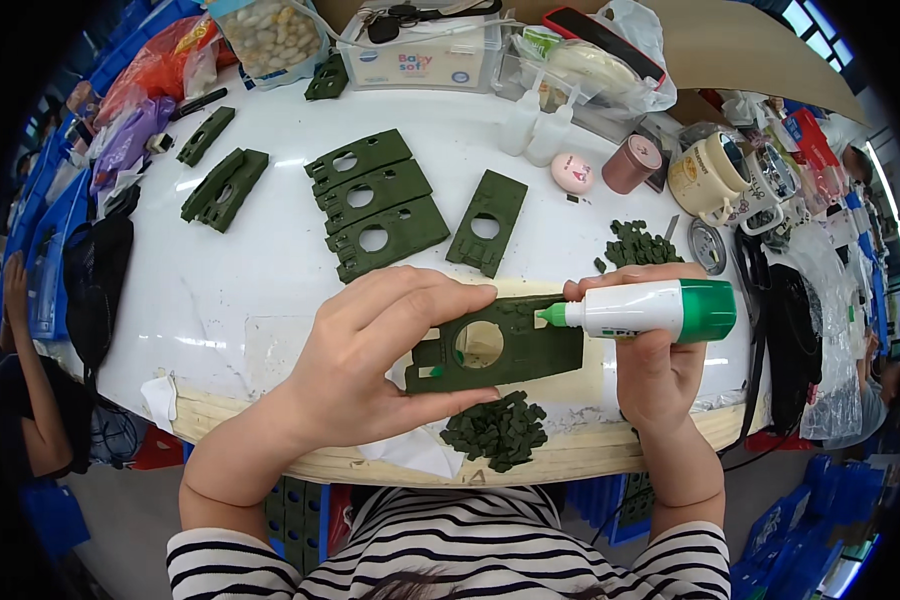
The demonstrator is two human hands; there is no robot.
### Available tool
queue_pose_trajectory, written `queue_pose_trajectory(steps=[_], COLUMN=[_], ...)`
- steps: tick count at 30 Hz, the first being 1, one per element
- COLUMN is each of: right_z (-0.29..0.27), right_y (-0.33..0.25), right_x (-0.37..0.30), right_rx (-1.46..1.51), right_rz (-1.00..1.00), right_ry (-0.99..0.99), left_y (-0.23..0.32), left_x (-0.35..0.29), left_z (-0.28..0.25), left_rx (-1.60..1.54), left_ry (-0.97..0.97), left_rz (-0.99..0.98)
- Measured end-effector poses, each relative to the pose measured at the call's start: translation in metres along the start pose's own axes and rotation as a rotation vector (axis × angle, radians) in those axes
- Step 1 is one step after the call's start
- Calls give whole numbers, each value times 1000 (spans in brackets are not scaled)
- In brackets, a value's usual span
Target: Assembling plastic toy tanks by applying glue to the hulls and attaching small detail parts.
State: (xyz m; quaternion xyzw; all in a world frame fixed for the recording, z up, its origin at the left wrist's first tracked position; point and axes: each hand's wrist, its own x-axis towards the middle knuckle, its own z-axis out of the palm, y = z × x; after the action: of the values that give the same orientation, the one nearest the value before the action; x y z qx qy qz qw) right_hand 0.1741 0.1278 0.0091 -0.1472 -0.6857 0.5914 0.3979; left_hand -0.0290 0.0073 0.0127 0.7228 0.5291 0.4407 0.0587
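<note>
My left hand [365, 350] grips a dark green plastic model-tank hull piece [545, 350], thumb along its near edge and fingers along its far edge. The piece has a large round hole and is held above the table. In my right hand [660, 375] lies a white glue bottle [630, 308] with a green end. Its green nozzle points left and meets, or nearly meets, the hull piece's right end by a small notch. A fingertip of that hand is at the piece's far right corner. Just nearer to me is a heap of small green parts [495, 430].
Several similar hull pieces [390, 238] lie beyond my hands, another [487, 222] beside them. A second heap of small parts [642, 245] is at right, near mugs [708, 175]. White dropper bottles [550, 132] and a clear box [420, 60] line the back.
</note>
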Motion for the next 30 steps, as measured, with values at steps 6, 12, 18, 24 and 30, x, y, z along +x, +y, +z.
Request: queue_pose_trajectory(steps=[6,12,18,24,30], right_z=[-10,-9,-9,-9,-7], right_y=[5,5,6,5,5], right_x=[1,1,2,1,1], right_rx=[110,100,72,49,62], right_rz=[-77,-74,-90,-87,-100], right_ry=[-98,-106,-93,-102,-79], left_y=[-2,-4,-5,-5,-4], left_x=[1,-1,-1,-1,0], left_z=[0,1,3,3,3], left_rx=[-44,-52,-56,-55,-61], left_ry=[-5,0,6,16,17], left_rz=[-17,-17,-15,-3,-6])
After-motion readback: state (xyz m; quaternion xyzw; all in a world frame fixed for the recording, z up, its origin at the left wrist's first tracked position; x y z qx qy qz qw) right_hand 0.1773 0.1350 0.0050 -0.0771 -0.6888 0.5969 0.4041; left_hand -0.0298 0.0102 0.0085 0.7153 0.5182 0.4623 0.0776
